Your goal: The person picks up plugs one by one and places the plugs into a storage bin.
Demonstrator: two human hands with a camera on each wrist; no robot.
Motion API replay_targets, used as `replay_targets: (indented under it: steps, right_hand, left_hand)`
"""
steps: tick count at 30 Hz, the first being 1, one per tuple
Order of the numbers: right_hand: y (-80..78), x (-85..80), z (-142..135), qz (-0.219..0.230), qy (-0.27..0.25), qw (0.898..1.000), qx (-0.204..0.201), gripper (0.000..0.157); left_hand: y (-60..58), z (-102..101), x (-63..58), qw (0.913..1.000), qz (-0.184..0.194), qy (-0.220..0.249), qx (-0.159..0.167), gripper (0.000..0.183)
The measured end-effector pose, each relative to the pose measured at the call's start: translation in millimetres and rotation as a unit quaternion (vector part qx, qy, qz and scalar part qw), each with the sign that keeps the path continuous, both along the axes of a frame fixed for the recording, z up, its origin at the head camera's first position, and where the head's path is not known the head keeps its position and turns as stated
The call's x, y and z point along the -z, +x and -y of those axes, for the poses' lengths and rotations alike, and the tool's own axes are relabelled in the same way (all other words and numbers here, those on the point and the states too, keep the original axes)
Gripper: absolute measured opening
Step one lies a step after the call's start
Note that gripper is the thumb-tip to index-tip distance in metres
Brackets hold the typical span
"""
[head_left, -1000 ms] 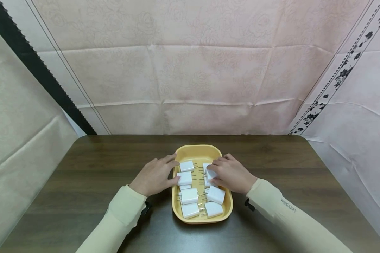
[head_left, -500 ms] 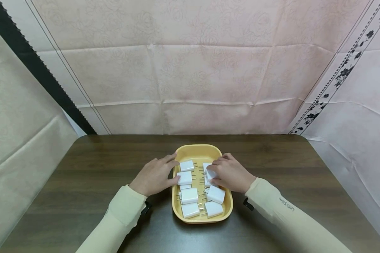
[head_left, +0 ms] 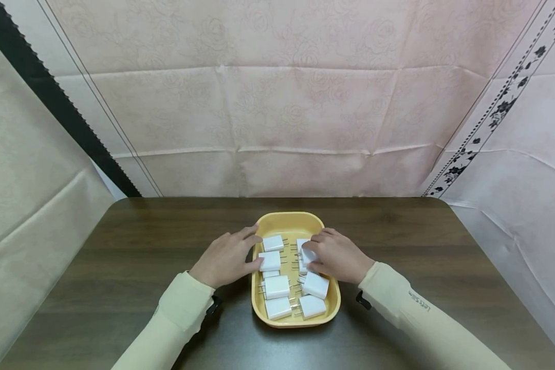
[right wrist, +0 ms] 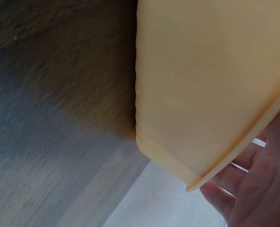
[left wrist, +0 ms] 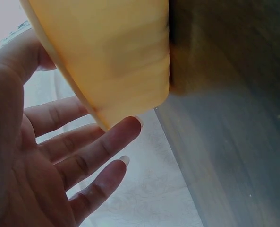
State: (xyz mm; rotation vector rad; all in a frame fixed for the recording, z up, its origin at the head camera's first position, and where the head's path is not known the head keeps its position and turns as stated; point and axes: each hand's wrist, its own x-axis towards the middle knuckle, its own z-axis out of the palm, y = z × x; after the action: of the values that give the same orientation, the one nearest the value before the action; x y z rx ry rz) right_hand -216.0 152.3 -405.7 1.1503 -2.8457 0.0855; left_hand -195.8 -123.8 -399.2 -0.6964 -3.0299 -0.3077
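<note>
A yellow tray (head_left: 290, 222) holds several white plug-in chargers in two rough columns, their metal prongs mostly turned inward. Over the left rim lies my left hand (head_left: 226, 258), thumb tip at the edge of a white charger (head_left: 270, 261); in the left wrist view its fingers (left wrist: 99, 151) spread loosely beside the tray's outer wall (left wrist: 111, 52). My right hand (head_left: 338, 256) reaches over the opposite rim and pinches a charger (head_left: 308, 255) between thumb and fingers. The tray's wall (right wrist: 206, 80) hides those fingertips in the right wrist view.
The tray stands on a dark wooden table (head_left: 166, 231), near its far edge. Behind it hangs a pale patterned cloth (head_left: 296, 113). More cloth covers the left and right sides, with a black floral border (head_left: 495, 110) on the right.
</note>
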Motion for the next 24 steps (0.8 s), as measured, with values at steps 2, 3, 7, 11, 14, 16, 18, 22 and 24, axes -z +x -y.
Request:
replay_targets:
  steps: [2,3,7,11,14,16,18,22,24]
  right_hand:
    - [0.7,0.4,0.3,0.005,-0.003,1.0,0.004,0.04]
    - [1.0,0.6,0.6,0.008,-0.005,1.0,0.006,0.04]
    - [2.3,0.8,1.5,0.01,-0.01,1.0,0.007,0.041]
    - [4.2,1.0,1.7,0.009,-0.015,1.0,0.005,0.041]
    - [6.3,1.1,0.8,0.002,-0.024,1.0,0.006,0.04]
    - [8.6,1.2,-0.3,-0.007,-0.037,0.999,0.003,0.038]
    - [11.1,1.7,-1.3,-0.017,-0.051,0.999,-0.001,0.035]
    - [17.7,1.9,-3.8,-0.039,-0.071,0.997,-0.017,0.032]
    - [22.0,1.1,-5.6,-0.043,-0.075,0.996,-0.022,0.033]
  left_hand:
    - [0.3,0.2,0.3,1.0,0.002,0.001,-0.001,0.05]
    - [0.5,0.3,0.4,1.0,0.004,0.001,-0.003,0.05]
    - [0.8,1.0,0.9,1.0,0.005,0.003,-0.006,0.049]
    - [1.2,1.7,1.7,1.0,0.003,-0.003,-0.004,0.048]
    - [1.7,1.9,2.9,1.0,-0.003,-0.008,0.002,0.047]
    - [2.3,2.0,4.4,0.9999,-0.009,-0.007,0.005,0.046]
    - [3.3,2.4,6.0,0.9998,-0.014,-0.01,0.006,0.046]
    - [5.3,3.4,9.9,0.9996,-0.016,-0.019,0.01,0.047]
    - [6.7,4.1,11.9,0.9995,-0.014,-0.024,0.016,0.049]
